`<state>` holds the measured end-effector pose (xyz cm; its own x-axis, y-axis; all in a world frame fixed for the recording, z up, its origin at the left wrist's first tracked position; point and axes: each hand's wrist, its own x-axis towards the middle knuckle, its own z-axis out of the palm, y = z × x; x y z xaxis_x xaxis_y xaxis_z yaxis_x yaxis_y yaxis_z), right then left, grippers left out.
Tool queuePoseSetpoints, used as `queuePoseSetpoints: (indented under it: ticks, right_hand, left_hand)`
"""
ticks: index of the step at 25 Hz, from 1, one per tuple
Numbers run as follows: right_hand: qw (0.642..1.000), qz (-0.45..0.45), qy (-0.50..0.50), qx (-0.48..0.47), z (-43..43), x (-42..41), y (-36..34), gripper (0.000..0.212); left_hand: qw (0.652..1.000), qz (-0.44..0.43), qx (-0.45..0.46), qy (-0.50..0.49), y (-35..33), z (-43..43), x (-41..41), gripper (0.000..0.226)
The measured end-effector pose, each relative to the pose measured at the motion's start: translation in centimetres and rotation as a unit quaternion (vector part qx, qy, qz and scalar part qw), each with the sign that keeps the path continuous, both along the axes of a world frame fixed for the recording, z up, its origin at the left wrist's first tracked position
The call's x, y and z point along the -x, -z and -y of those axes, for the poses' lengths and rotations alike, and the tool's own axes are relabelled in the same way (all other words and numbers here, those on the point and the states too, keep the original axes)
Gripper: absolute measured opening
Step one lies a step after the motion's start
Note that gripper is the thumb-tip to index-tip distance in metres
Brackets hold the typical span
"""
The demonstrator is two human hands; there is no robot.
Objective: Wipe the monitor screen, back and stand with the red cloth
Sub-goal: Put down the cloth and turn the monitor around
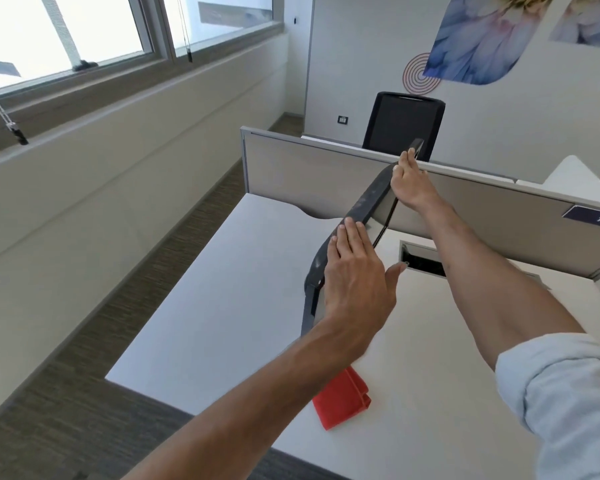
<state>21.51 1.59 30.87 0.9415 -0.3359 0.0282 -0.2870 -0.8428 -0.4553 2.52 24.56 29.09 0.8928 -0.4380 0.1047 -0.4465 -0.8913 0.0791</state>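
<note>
A: Where is everything? Start with the biggest thing, please.

B: The white desk (222,306) carries all of it. On it stands the monitor (362,204), seen from above along its dark top edge, in front of the grey partition (309,174). The stand I cannot see; the panel and the arms hide it.

A: How do you think the monitor will handle?

B: I judge it stiff and rather heavy at the top, so it can tip or turn on its foot. The screen face is fragile and shows marks easily. It is better to take it by the frame edge, never by the glass.

A: And the red cloth (340,403)?

B: It lies folded on the desk near the front edge, partly under the left forearm, and no hand touches it. It looks soft and light, so one hand can pinch it anywhere.

A: What do the hands do?

B: The left hand (357,292) rests on the near part of the top edge, with the fingers straight and the thumb spread to the other side. The right hand (411,185) grips the far end of that edge, with the fingers curled over it.
</note>
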Motion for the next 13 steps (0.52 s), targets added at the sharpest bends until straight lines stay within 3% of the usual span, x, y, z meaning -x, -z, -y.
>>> queuePoseSetpoints:
  ticks: [8,13]
  right_hand:
    - [1.0,0.01,0.017,0.02,-0.6,-0.1,0.3,0.061]
    - [0.996,0.036,0.058,-0.05,-2.6,3.7,-0.4,0.062]
  left_hand:
    - [0.998,-0.045,0.022,0.033,-3.1,-0.3,-0.7,0.092]
    - [0.986,-0.032,0.153,0.051,-6.3,-2.7,-5.8,0.062]
